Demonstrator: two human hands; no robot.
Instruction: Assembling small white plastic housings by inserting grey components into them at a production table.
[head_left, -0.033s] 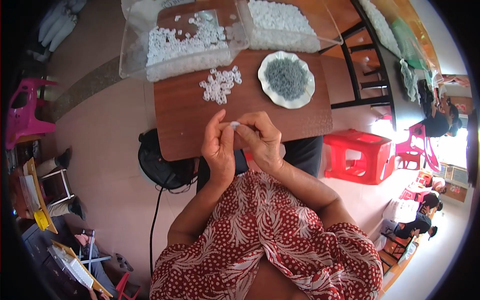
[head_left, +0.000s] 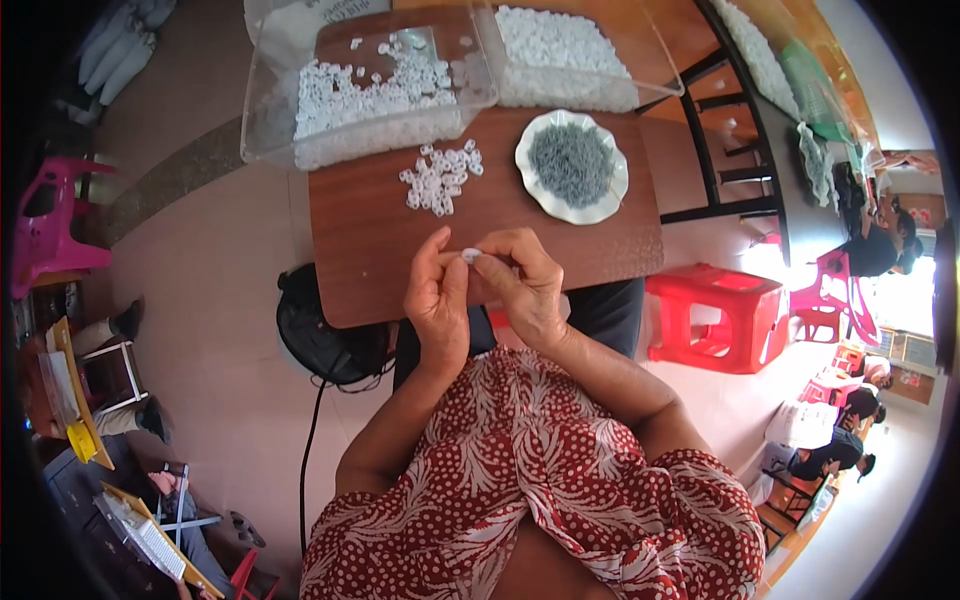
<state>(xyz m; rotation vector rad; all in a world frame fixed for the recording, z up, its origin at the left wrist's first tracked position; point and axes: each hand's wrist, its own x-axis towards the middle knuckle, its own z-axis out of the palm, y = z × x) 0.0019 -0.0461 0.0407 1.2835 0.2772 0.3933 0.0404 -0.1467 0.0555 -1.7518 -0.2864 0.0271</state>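
Observation:
Close together over the near edge of the small brown table (head_left: pixel 480 240), both hands meet at a small white plastic piece (head_left: pixel 470 256). My left hand (head_left: pixel 438 305) pinches it between thumb and index finger. From the other side, the thumb and bent fingers of my right hand (head_left: pixel 525 285) press on the same piece. Its details are too small to make out. Beyond the hands lies a loose pile of small white plastic pieces with holes (head_left: pixel 440 180). To its right, a white scalloped plate (head_left: pixel 533 185) holds a heap of small grey pieces (head_left: pixel 572 165).
A clear plastic bin (head_left: pixel 375 128) of white pieces stands on the table's far left; another bin (head_left: pixel 655 62) is at the far right. A red stool (head_left: pixel 715 320) sits right of the table, a black bag (head_left: pixel 325 335) below its left side. Other people sit farther off.
The view has shifted very slightly, so the table and bins appear a little lower. Both hands keep their pinch on the white piece.

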